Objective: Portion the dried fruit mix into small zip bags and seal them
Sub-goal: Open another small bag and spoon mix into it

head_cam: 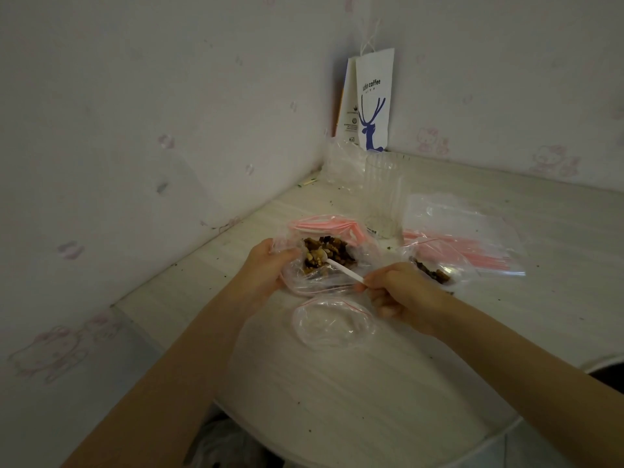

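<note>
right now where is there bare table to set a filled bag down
Bare table lies near you, between the empty bag and the rounded front edge, and far right behind the pack of bags. Crowded around the fruit bag and cup.

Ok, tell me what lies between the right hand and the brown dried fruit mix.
A white plastic spoon spans it, handle pinched by the right hand, bowl in the mix inside the clear plastic bag; head view.
</note>
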